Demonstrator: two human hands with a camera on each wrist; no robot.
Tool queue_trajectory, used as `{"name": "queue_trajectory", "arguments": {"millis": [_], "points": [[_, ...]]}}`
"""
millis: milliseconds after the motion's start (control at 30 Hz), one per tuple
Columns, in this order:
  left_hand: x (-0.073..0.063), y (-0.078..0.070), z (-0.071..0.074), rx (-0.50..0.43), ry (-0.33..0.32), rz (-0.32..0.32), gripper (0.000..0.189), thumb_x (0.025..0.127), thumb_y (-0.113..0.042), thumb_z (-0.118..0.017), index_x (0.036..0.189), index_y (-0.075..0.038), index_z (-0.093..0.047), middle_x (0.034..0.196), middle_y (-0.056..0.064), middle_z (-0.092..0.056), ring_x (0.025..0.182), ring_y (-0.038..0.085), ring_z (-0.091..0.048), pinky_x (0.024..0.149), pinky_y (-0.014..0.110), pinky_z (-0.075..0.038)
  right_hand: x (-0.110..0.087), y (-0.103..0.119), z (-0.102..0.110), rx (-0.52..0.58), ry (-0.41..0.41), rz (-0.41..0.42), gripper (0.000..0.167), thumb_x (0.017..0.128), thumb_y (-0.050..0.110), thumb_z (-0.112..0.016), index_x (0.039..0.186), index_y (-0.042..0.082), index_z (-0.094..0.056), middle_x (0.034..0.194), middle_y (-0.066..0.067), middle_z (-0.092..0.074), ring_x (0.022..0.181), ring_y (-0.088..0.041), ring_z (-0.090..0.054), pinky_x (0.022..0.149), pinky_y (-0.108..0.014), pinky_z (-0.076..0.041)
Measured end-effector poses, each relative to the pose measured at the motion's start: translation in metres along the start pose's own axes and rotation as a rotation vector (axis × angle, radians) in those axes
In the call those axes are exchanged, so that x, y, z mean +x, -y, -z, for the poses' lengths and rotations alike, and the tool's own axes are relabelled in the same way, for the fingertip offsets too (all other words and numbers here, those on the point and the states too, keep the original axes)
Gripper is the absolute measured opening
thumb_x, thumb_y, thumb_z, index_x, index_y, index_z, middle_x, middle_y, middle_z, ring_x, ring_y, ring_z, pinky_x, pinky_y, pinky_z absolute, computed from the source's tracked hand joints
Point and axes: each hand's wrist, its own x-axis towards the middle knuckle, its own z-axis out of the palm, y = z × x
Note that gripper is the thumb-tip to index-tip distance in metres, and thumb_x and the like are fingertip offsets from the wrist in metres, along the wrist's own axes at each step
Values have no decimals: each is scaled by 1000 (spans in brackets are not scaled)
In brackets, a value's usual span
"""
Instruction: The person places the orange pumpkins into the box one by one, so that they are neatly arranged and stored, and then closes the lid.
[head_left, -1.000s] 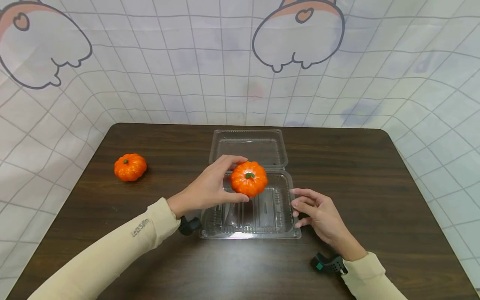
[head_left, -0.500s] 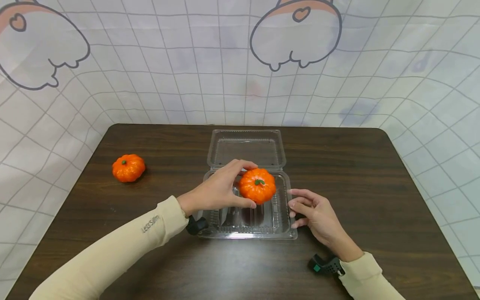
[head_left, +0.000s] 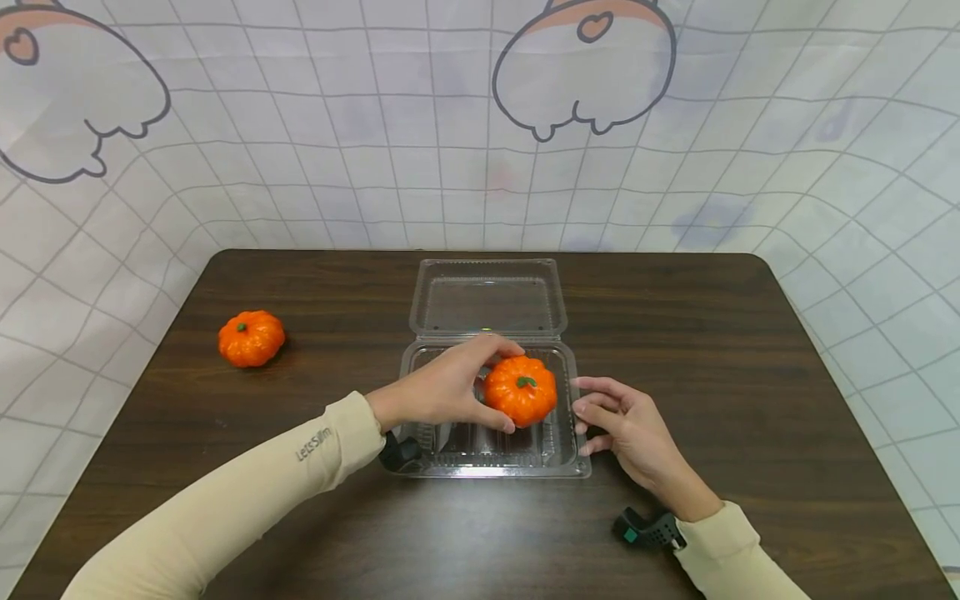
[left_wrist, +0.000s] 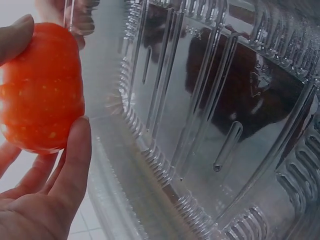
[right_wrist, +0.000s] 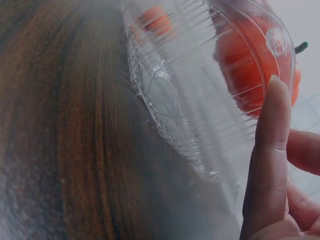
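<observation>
My left hand (head_left: 457, 385) holds an orange toy pumpkin (head_left: 521, 392) with a green stem, fingers on its far side and thumb on its near side. In the head view the pumpkin overlaps the right half of the clear plastic clamshell box (head_left: 480, 468). The left wrist view shows the pumpkin (left_wrist: 45, 90) between thumb and fingers, above the box's ribbed base. My right hand (head_left: 637, 433) is at the box's right edge with fingers loosely extended. In the right wrist view a fingertip (right_wrist: 274, 82) meets the clear side wall. A second pumpkin (head_left: 251, 338) sits on the left.
The box's lid (head_left: 487, 296) is folded back flat toward the rear of the dark wood table (head_left: 675, 317). A white gridded curtain (head_left: 450, 125) with cartoon prints hangs behind and around the table.
My left hand has carried the pumpkin rightward, closer to me and lower over the box. The right hand stays at the box's edge. The whole head view has shifted slightly.
</observation>
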Motion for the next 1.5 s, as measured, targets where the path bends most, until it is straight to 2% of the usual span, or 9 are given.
{"name": "queue_trajectory", "arguments": {"millis": [300,600,833,1067,1500], "points": [[1,4,-4,4,102,35,83,78,-31,-92,146,-14,-48,143,1,-56,130,20,-58,109,39,-55,0,0,1,10,7,4,43,100,9,-68,137,-4,-52,92,7,-72,72,-8,-66,60,-28,-63],[4,10,-5,50,141,18,81,78,-35,-92,144,-13,-50,139,3,-60,127,23,-60,108,42,-55,1,-1,1,24,13,8,41,99,9,-68,136,-2,-53,92,7,-72,71,-8,-66,59,-28,-63],[8,13,-6,53,176,32,81,79,-34,-91,145,-13,-50,139,4,-59,126,23,-59,107,40,-56,0,1,1,16,10,0,42,99,9,-68,136,-3,-53,92,7,-72,71,-8,-66,60,-28,-63],[11,13,-8,98,224,49,82,79,-34,-91,146,-13,-49,140,5,-59,123,21,-58,107,37,-54,0,2,2,11,21,-8,46,99,10,-69,139,-5,-51,93,6,-72,72,-9,-66,61,-28,-64],[10,13,-4,114,222,34,81,79,-29,-91,146,-11,-48,140,6,-59,124,23,-59,109,39,-53,0,0,2,14,25,3,43,100,11,-68,137,-3,-52,93,6,-72,72,-9,-66,61,-28,-64]]}}
